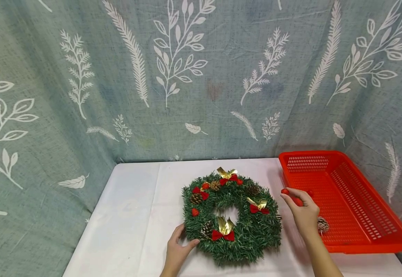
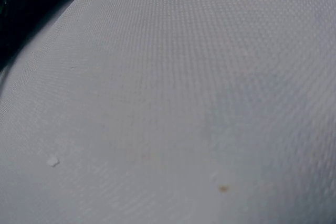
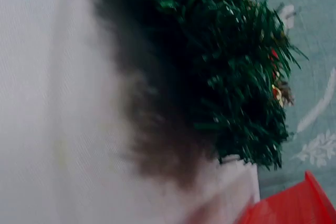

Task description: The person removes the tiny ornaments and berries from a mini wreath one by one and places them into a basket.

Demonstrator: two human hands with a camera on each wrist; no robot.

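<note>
fingertips of the right hand [image 1: 302, 215] pinch a small red ball [image 1: 284, 191]; a second red piece [image 1: 297, 201] shows just beside the palm, and whether it is held cannot be told. the left hand [image 1: 178, 248] is unclenched, thumb and fingers spread, touching the near left edge of the green wreath [image 1: 256, 236]. the wreath lies flat on the white-covered surface [image 1: 128, 219], between the two hands. noted on its ring: red bows [image 1: 223, 235], three with gold ribbon, at the far, right and near parts; brown pinecones [image 1: 196, 198]; red berries [image 1: 195, 212] on the left and far parts. to the right, close by, stands a red slatted basket [image 1: 360, 248], containing a pinecone with pale tips [image 1: 322, 224] near the right wrist. behind everything hangs a grey-green curtain [image 1: 214, 127] printed with white leaves. the left wrist view records a brown speck [image 2: 223, 188] on the surface.
</note>
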